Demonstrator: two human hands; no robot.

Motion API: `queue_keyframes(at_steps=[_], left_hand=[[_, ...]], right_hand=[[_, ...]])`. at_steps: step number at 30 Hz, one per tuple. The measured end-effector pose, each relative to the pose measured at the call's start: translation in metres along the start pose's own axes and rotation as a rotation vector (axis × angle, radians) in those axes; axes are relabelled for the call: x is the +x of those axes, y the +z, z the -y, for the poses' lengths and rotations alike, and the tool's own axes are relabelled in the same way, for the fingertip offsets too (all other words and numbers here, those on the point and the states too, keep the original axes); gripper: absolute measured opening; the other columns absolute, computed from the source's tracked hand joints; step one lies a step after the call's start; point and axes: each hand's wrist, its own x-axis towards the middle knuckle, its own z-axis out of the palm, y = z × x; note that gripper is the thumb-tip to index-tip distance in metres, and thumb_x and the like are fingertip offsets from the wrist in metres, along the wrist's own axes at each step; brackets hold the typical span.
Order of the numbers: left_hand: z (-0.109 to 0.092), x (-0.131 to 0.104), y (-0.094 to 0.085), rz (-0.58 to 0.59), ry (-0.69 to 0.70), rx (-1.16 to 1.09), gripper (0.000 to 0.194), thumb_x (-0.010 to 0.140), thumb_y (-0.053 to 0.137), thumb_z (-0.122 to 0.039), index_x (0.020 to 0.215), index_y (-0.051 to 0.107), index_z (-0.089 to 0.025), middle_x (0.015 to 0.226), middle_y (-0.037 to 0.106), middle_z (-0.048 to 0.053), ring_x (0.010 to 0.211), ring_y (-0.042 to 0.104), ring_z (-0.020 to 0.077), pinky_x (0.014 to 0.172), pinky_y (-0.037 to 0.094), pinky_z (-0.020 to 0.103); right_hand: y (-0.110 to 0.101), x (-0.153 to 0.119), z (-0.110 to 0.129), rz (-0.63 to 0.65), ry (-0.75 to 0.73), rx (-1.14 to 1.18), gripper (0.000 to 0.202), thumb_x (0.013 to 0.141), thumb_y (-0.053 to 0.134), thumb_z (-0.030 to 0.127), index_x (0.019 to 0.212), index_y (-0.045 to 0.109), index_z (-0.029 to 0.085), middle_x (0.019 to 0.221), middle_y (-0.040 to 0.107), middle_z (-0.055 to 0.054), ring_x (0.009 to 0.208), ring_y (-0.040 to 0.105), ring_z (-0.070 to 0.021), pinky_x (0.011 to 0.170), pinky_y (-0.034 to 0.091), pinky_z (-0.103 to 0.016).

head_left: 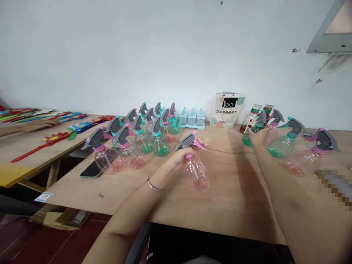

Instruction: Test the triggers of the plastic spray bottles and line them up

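My left hand [184,154] is wrapped round the neck of a clear pink spray bottle [198,178] with a grey and pink trigger head, at the middle of the table. Farther right, my right hand [258,136] reaches to a green spray bottle [247,140] and grips it near its neck; part of that bottle is hidden behind the hand. Close by stand a pink spray bottle [272,132], a green spray bottle [283,146] and another pink spray bottle [304,161]. To the left, several pink and green spray bottles [161,145] stand in rows.
Against the wall are a light blue popsicle mould [192,119], a printed paper bag [227,110] and labelled glass bottles [255,110]. A phone [92,170] lies at the left. On the neighbouring table, another person's hand [41,125] rests near colourful hand-shaped clappers [55,138].
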Motion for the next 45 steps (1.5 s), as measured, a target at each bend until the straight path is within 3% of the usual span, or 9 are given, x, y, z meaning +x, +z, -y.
queue_keyframes(at_steps=[5, 9, 14, 18, 22, 28, 33, 38, 45], left_hand=[[-0.006, -0.004, -0.003, 0.068, 0.043, 0.042, 0.012, 0.065, 0.071, -0.021, 0.076, 0.067, -0.017, 0.087, 0.073, 0.006, 0.091, 0.070, 0.0230, 0.084, 0.050, 0.033], [-0.003, -0.006, -0.006, 0.087, 0.023, 0.043, 0.010, 0.073, 0.068, -0.026, 0.077, 0.068, -0.017, 0.087, 0.072, 0.007, 0.102, 0.068, 0.0244, 0.097, 0.048, 0.036], [0.002, -0.008, -0.003, 0.055, 0.004, 0.014, 0.015, 0.067, 0.069, -0.021, 0.081, 0.068, -0.017, 0.084, 0.072, 0.005, 0.097, 0.069, 0.0236, 0.091, 0.050, 0.034], [0.003, -0.010, 0.001, -0.142, 0.008, -0.015, 0.011, 0.057, 0.061, -0.016, 0.068, 0.063, -0.017, 0.066, 0.064, 0.001, 0.073, 0.066, 0.0171, 0.073, 0.050, 0.028], [0.003, -0.010, 0.005, -0.273, -0.014, -0.051, 0.005, 0.053, 0.056, -0.017, 0.057, 0.057, -0.018, 0.060, 0.060, 0.000, 0.063, 0.060, 0.0142, 0.057, 0.045, 0.024], [0.002, -0.011, 0.010, -0.213, -0.006, -0.015, 0.019, 0.052, 0.057, -0.015, 0.069, 0.064, -0.017, 0.068, 0.067, 0.002, 0.079, 0.066, 0.0189, 0.073, 0.051, 0.027], [0.002, -0.014, 0.006, -0.249, -0.064, -0.025, 0.006, 0.053, 0.055, -0.016, 0.059, 0.056, -0.018, 0.059, 0.057, 0.000, 0.063, 0.060, 0.0141, 0.065, 0.048, 0.026], [0.004, -0.012, 0.007, -0.158, -0.038, 0.044, 0.018, 0.053, 0.058, -0.016, 0.070, 0.065, -0.018, 0.068, 0.066, 0.002, 0.073, 0.064, 0.0183, 0.068, 0.050, 0.028], [0.002, -0.013, 0.006, -0.367, -0.095, -0.051, 0.012, 0.048, 0.058, -0.019, 0.060, 0.059, -0.017, 0.061, 0.061, 0.001, 0.064, 0.062, 0.0147, 0.044, 0.033, 0.018]], right_hand=[[-0.008, -0.027, 0.018, 0.143, -0.013, 0.058, 0.035, 0.066, 0.065, 0.029, 0.095, 0.046, 0.021, 0.114, 0.050, -0.013, 0.119, 0.046, -0.0311, 0.110, 0.032, -0.049], [-0.022, -0.073, 0.033, 0.300, -0.089, 0.175, 0.025, 0.070, 0.059, 0.036, 0.089, 0.049, 0.023, 0.096, 0.053, -0.004, 0.094, 0.055, -0.0220, 0.091, 0.046, -0.040], [-0.043, -0.134, 0.057, 0.494, -0.090, 0.444, 0.029, 0.071, 0.063, 0.044, 0.088, 0.053, 0.024, 0.083, 0.056, 0.000, 0.078, 0.055, -0.0186, 0.079, 0.048, -0.037], [-0.056, -0.160, 0.074, 0.558, -0.097, 0.473, 0.029, 0.073, 0.065, 0.047, 0.084, 0.056, 0.023, 0.079, 0.057, 0.000, 0.074, 0.054, -0.0178, 0.074, 0.048, -0.036], [-0.059, -0.167, 0.081, 0.551, -0.097, 0.508, 0.025, 0.074, 0.065, 0.046, 0.083, 0.056, 0.024, 0.079, 0.057, 0.000, 0.074, 0.055, -0.0180, 0.075, 0.049, -0.037], [-0.057, -0.168, 0.080, 0.546, -0.071, 0.510, 0.028, 0.074, 0.067, 0.048, 0.083, 0.057, 0.023, 0.078, 0.059, -0.001, 0.075, 0.056, -0.0190, 0.077, 0.050, -0.039], [-0.058, -0.168, 0.082, 0.548, -0.073, 0.524, 0.028, 0.072, 0.067, 0.048, 0.080, 0.056, 0.023, 0.077, 0.057, -0.001, 0.074, 0.055, -0.0185, 0.076, 0.050, -0.038], [-0.059, -0.168, 0.084, 0.574, -0.049, 0.527, 0.029, 0.072, 0.067, 0.048, 0.082, 0.056, 0.023, 0.077, 0.057, 0.000, 0.072, 0.055, -0.0183, 0.073, 0.049, -0.037], [-0.057, -0.169, 0.082, 0.544, -0.069, 0.537, 0.030, 0.072, 0.067, 0.050, 0.080, 0.057, 0.023, 0.078, 0.059, -0.001, 0.075, 0.056, -0.0191, 0.076, 0.049, -0.038]])
